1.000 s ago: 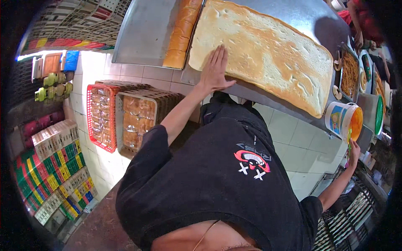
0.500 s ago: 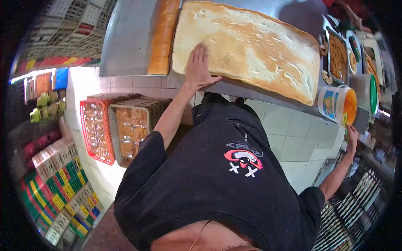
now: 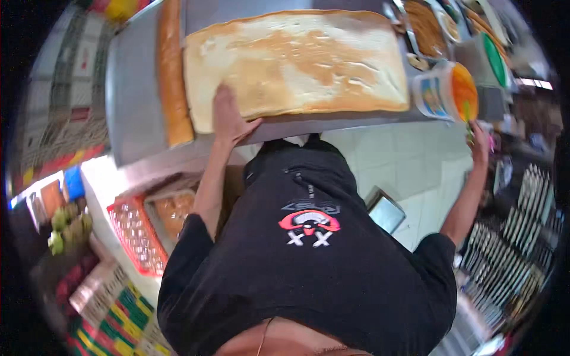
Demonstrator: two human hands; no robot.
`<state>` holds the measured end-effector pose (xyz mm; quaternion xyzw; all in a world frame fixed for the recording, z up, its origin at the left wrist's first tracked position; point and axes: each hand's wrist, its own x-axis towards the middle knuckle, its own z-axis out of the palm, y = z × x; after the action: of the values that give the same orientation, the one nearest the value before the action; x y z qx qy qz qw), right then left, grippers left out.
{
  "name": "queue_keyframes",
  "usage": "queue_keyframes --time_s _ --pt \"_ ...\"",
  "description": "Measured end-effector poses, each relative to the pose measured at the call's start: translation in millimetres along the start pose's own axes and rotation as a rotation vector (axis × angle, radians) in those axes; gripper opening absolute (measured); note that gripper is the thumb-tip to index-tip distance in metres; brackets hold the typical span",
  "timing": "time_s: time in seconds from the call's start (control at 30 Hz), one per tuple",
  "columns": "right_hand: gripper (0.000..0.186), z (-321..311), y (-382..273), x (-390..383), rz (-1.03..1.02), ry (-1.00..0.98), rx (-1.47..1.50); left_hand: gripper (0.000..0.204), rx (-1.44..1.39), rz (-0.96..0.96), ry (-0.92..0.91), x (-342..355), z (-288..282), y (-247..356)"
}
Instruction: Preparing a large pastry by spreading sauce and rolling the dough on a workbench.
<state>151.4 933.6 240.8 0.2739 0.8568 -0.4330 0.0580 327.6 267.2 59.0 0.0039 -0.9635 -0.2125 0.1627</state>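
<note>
A wide flat sheet cake [image 3: 320, 65], pale with browned patches, lies on the metal table. My left hand [image 3: 228, 117] rests flat on its near left part, fingers stretched out and blurred, holding nothing. Off to the right, my right hand [image 3: 480, 142] is closed round a slim green-handled tool [image 3: 467, 113], whose far end reaches into the mouth of a tilted white bucket [image 3: 432, 95]. The inside of the bucket is coated with an orange filling [image 3: 463, 86]. What the tool's end looks like is hidden in the bucket.
A long brown cake roll [image 3: 172, 77] lies left of the sheet, beside a bare metal tray [image 3: 133, 95]. Beyond the bucket stand a pan of brown crumbs [image 3: 424, 26] and a green-rimmed tub [image 3: 497, 59]. Crates of packed bread [image 3: 139, 234] stand low at left.
The whole view has turned and shifted, so the table sits further left. My left hand stays on the sheet; my right hand still holds the green-handled tool at the bucket.
</note>
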Motion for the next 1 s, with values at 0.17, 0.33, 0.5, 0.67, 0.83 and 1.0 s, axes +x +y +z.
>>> queue_keyframes --time_s 0.17,0.33,0.5,0.67,0.83,1.0 --pt "0.024 8 -9 -26 -0.051 0.060 0.130 0.108 0.173 0.065 0.036 -11 -8 -7" --pt "0.021 58 -46 -88 -0.156 -0.001 0.224 0.108 0.050 0.008 0.006 -11 -10 -9" --pt "0.021 173 -63 -142 -0.228 -0.277 0.184 0.111 0.014 -0.007 0.034 -3 -2 -7" --pt "0.021 334 -58 -172 -0.420 -0.670 0.115 0.121 0.189 -0.075 -0.028 -11 2 -8" --pt "0.020 424 -68 -185 -0.709 -0.750 -0.069 0.126 0.148 -0.106 -0.027 -13 2 -12" --pt "0.014 462 -82 -180 -1.163 -0.538 -0.082 0.124 0.159 -0.085 -0.017 -11 -1 -12"
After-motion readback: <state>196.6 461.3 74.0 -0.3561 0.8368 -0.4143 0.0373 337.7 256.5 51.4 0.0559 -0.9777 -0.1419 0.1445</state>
